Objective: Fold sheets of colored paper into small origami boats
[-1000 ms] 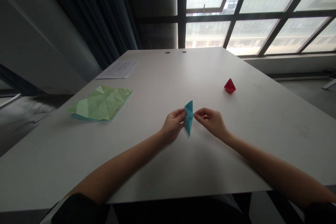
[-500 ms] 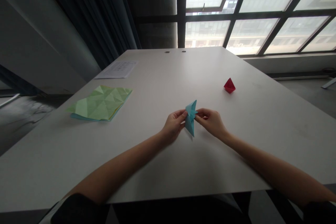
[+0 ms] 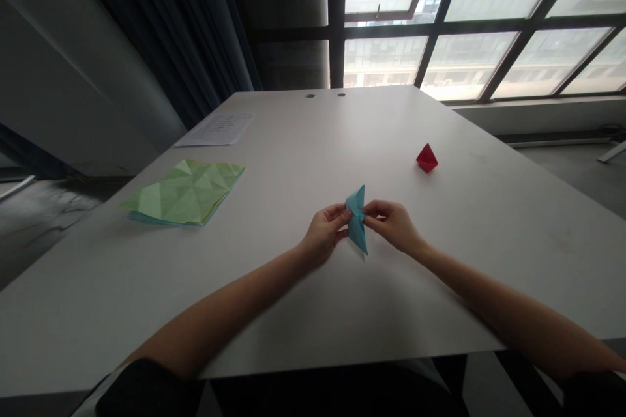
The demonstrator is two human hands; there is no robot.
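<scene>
Between my two hands is a folded piece of light blue origami paper [image 3: 357, 225], held just above the white table [image 3: 303, 313]. My left hand [image 3: 325, 231] pinches its left side, thumb in front and fingers behind. From the right, my right hand [image 3: 394, 225] grips the small middle part of the fold with thumb and forefinger. The paper's two pointed ends stick out, one upward and one downward. Its far side is hidden by my left fingers.
A red folded paper piece [image 3: 427, 158] sits farther back on the right. On the left lie creased green sheets [image 3: 188, 192] over yellow and blue ones, with a printed white sheet [image 3: 218, 129] behind. Two round dark fittings [image 3: 310, 96] are set near the far edge.
The blue paper's lower point has swung slightly to the right, and my right fingertips now cover more of its middle. Both hands keep their hold.
</scene>
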